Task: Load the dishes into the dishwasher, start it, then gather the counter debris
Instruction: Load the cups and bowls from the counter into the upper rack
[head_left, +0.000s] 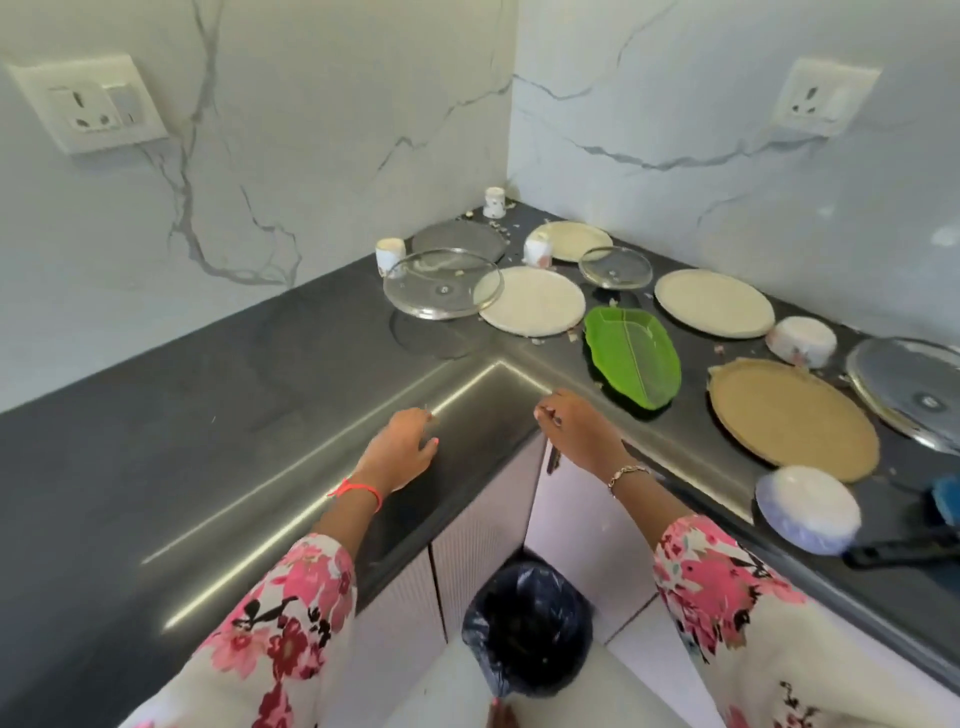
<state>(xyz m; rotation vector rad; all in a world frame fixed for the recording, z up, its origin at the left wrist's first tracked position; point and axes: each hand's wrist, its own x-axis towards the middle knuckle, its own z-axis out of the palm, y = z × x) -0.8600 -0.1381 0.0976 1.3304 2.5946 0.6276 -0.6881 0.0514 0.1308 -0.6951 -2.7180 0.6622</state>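
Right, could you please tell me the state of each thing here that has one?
Left hand: loosely curled, empty.
Right hand: fingers curled; contents unclear.
Bin: open, lined with a black bag.
Large glass lid: off any pot, overlapping a cream plate.
White bowl: upside down.
Patterned bowl: upside down.
Counter: crumbs scattered among the dishes.

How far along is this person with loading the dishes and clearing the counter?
Nothing looks done yet: the cream plates, glass lids, cups and green leaf tray all sit on the counter, none loaded. The left hand and right hand hover empty-looking at its inner corner, above the lined bin. Left: loading, starting, and gathering the crumbs.
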